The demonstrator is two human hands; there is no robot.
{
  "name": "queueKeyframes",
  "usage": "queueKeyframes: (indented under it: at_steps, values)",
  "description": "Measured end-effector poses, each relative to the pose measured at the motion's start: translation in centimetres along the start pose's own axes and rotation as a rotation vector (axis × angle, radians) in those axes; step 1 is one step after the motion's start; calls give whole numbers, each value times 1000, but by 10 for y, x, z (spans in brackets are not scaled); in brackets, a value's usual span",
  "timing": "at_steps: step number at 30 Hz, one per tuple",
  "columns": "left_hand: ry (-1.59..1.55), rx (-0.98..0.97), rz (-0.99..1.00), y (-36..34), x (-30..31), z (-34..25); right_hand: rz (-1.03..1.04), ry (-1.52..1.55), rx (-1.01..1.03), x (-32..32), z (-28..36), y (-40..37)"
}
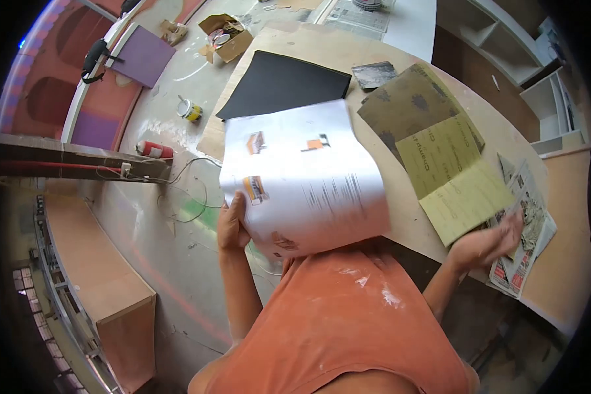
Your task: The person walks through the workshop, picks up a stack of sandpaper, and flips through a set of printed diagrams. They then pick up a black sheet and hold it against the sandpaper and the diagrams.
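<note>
Tabletop of pale wood reaches under a printed white sheet held over its near left edge, with a black sheet farther back and yellow paper toward its right. Left hand pinches the printed white sheet; right hand, blurred, is at the tabletop's right edge, its grip impossible to tell.

Paper before torso, sandpaper to its right on table, newspaper farther right — tin left, probably on floor
</note>
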State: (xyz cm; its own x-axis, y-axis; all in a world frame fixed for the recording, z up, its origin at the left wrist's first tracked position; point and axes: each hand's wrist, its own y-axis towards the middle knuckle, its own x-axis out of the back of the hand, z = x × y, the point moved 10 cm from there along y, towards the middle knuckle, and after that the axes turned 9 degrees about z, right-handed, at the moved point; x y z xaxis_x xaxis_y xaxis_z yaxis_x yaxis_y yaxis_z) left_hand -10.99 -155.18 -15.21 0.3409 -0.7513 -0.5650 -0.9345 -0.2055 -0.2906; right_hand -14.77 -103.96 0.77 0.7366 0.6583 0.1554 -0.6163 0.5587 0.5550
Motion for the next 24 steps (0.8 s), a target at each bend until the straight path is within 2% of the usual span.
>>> queueKeyframes:
  at_steps: [2, 3, 4, 5, 6, 7, 8, 9, 10, 12, 13, 14, 15, 16, 18, 19, 22, 24]
  values:
    - [-69, -65, -16, -7, -7, 7, 11, -59, 613, 1, 72, -20]
    - [-175, -166, -32, -7, -11, 9, 13, -44, 618, 3, 74, -25]
    - [-282, -264, -46, -7, -17, 12, 346, 41, 449, -25, 61, -22]
    - [-294, -276, -62, -5, -30, 23, 674, 121, 275, -56, 48, -30]
    - [-308, -285, -75, -3, -46, 33, 824, 181, 154, -84, 43, -36]
    - [-375, -176, -14, -4, -72, 50, 970, 235, 32, -116, 37, -42]
    - [-442, -66, 50, -8, -96, 68, 1022, 131, 12, -136, 23, -48]
    - [-439, -5, 12, -8, -94, 95, 1073, 21, -8, -155, 3, -57]
    - [-436, 59, -27, -7, -90, 120, 1078, 13, 6, -168, -14, -63]
    - [-505, 135, 1, -8, -95, 134, 1125, -187, -254, -182, -69, -78]
    - [-429, 252, 89, -11, -101, 141, 1126, -196, -256, -185, -74, -77]
    - [-351, 374, 173, -17, -106, 149, 1058, -145, -227, -182, -72, -73]
    - [-286, 410, 206, -19, -106, 147, 989, -94, -202, -178, -70, -69]
    - [-284, 428, 198, -20, -105, 148, 990, -102, -220, -179, -75, -70]
    - [-216, 439, 270, -24, -108, 149, 988, -302, -40, -178, -71, -68]
    - [-121, 460, 215, -25, -99, 156, 984, -312, -59, -177, -71, -69]
    - [-11, 464, 235, -24, -106, 147, 995, -349, -33, -179, -64, -68]
    - [18, 495, 245, -21, -103, 148, 933, -358, 8, -175, -69, -64]
